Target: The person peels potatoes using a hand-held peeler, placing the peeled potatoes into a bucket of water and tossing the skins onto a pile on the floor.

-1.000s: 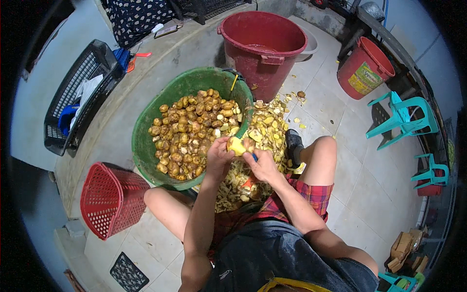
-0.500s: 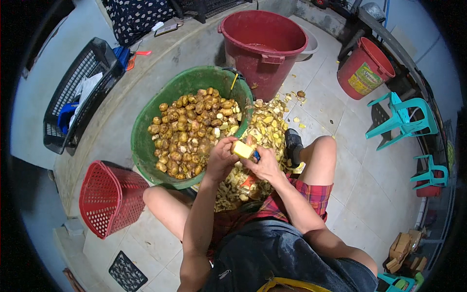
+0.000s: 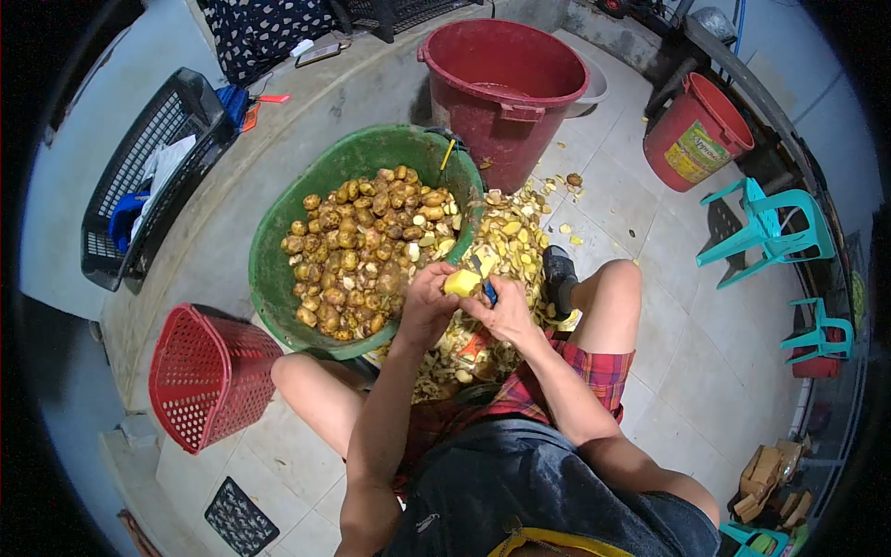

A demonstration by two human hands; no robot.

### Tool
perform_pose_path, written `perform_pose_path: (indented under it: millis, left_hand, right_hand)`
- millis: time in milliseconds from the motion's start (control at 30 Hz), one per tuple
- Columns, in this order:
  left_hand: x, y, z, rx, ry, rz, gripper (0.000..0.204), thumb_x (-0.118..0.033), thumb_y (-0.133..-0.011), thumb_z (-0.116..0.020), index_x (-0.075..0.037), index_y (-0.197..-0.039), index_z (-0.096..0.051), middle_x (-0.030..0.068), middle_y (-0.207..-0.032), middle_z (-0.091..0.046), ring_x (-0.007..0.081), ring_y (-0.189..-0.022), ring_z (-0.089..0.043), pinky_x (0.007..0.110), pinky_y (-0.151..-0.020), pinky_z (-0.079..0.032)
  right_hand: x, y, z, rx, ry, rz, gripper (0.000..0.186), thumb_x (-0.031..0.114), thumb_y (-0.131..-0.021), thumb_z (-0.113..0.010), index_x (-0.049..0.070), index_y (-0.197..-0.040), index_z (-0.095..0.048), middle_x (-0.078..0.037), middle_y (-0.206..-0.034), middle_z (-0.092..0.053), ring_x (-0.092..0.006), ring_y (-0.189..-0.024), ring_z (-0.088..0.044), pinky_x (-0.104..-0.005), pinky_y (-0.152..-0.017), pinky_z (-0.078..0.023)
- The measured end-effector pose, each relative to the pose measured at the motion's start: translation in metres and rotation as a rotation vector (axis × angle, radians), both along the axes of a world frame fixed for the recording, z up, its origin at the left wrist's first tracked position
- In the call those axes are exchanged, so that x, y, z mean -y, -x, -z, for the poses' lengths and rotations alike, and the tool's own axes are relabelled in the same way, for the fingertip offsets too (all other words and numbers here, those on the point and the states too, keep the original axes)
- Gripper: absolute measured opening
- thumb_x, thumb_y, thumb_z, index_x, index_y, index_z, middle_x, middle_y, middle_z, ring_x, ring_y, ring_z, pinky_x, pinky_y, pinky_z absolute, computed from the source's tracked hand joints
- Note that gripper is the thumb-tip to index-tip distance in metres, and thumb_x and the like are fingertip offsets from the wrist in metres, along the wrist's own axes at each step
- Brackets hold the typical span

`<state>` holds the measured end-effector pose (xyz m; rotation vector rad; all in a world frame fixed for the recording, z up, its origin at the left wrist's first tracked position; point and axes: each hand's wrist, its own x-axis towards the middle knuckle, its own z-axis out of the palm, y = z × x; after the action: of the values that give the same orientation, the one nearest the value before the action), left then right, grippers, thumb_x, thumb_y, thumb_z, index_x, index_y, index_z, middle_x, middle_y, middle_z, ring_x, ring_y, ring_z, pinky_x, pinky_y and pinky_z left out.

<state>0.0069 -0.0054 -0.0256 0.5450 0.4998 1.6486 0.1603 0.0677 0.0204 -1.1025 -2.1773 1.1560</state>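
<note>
My left hand [image 3: 429, 306] is closed round a partly peeled potato [image 3: 461, 283], its bare yellow flesh facing up. Close against it, my right hand [image 3: 509, 311] grips a small blue-handled knife [image 3: 489, 291]; the dark blade points up beside the potato and is partly hidden. Both hands are over the near right rim of a large green tub [image 3: 274, 311], which holds many unpeeled brown potatoes [image 3: 348, 237]. Beneath my hands and between my legs lies a heap of potato peelings [image 3: 510, 243] with yellow cut pieces.
A big red bin [image 3: 497, 111] stands just beyond the tub. To the left are a red perforated basket [image 3: 223, 381] and a black crate [image 3: 139, 186] holding cloths. Another red bucket [image 3: 691, 139] and teal chairs [image 3: 770, 227] are on the right. Some scraps dot the tiled floor [image 3: 603, 218].
The potato has turned in my left hand, showing a different yellow face. The dark blade now shows above my right fingers. Both hands stay in nearly the same place.
</note>
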Motion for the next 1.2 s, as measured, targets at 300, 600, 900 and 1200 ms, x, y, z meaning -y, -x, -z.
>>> perform_pose_path:
  millis: [300,600,900,1200]
  left_hand:
    - [-0.002,-0.007,0.002,-0.038,0.022,-0.079,0.048,0.0,-0.08,-0.073,-0.004,-0.118,-0.043,0.0106,-0.114,-0.058,0.0204,-0.106,-0.059,0.031,-0.092,-0.049]
    - [-0.001,-0.003,0.014,0.004,0.065,-0.079,0.047,0.0,-0.082,-0.07,-0.001,-0.121,-0.044,0.0106,-0.119,-0.057,0.0183,-0.108,-0.058,0.029,-0.092,-0.047]
    - [0.003,-0.001,0.009,-0.027,0.052,0.011,0.052,-0.003,-0.084,-0.069,0.005,-0.129,-0.045,0.0126,-0.124,-0.055,0.0198,-0.112,-0.057,0.03,-0.094,-0.047]
    - [0.001,-0.006,0.004,-0.102,0.059,-0.085,0.056,-0.007,-0.079,-0.076,0.005,-0.126,-0.046,0.0132,-0.118,-0.061,0.0208,-0.107,-0.061,0.033,-0.093,-0.05]
  right_hand:
    - [0.002,-0.001,0.015,0.017,-0.048,-0.005,0.044,0.042,-0.082,-0.068,0.0,-0.072,-0.058,-0.019,-0.058,-0.059,-0.0363,-0.056,-0.061,-0.0428,-0.055,-0.048]
    - [0.002,0.0,0.012,0.014,-0.015,0.037,0.044,0.038,-0.085,-0.065,-0.001,-0.068,-0.056,-0.02,-0.056,-0.057,-0.0338,-0.053,-0.058,-0.0426,-0.054,-0.047]
    - [-0.003,0.0,0.006,0.007,0.133,-0.022,0.053,0.048,-0.072,-0.076,-0.002,-0.075,-0.058,-0.009,-0.059,-0.051,-0.0217,-0.055,-0.049,-0.0368,-0.054,-0.042]
    - [0.002,-0.002,0.013,0.061,-0.047,-0.028,0.049,0.046,-0.083,-0.065,-0.002,-0.075,-0.061,-0.02,-0.057,-0.057,-0.0367,-0.055,-0.06,-0.044,-0.056,-0.049]
